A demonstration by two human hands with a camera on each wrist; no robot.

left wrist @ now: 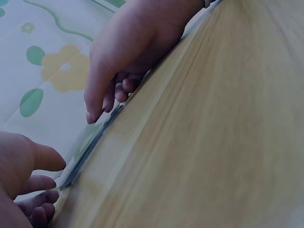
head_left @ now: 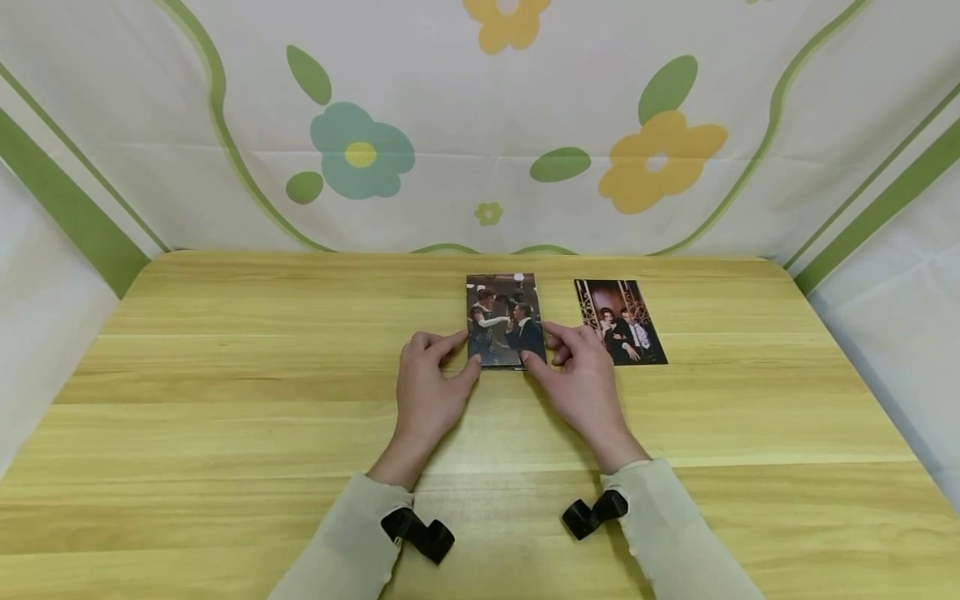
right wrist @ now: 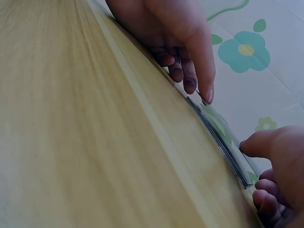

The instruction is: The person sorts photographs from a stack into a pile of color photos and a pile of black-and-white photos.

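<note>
A neat stack of photo cards [head_left: 504, 310] lies on the wooden table; its top picture shows two people in formal dress. My left hand [head_left: 430, 390] holds the stack at its left side, thumb at the near left corner. On the opposite side, my right hand [head_left: 585, 385] grips it, thumb over the near right corner and forefinger along the edge. The layered edge of the photo stack [left wrist: 91, 148] appears between both hands in the left wrist view. Just right of my right hand lies a single photo [head_left: 636, 333], its lower left overlapped by that hand.
The light wooden table [head_left: 247, 400] stretches out around the hands. Behind its far edge hangs a white cloth [head_left: 450, 117] with flower prints, and pale cloth continues along both sides. A black wrist mount [head_left: 420, 533] sits on the left sleeve, another on the right.
</note>
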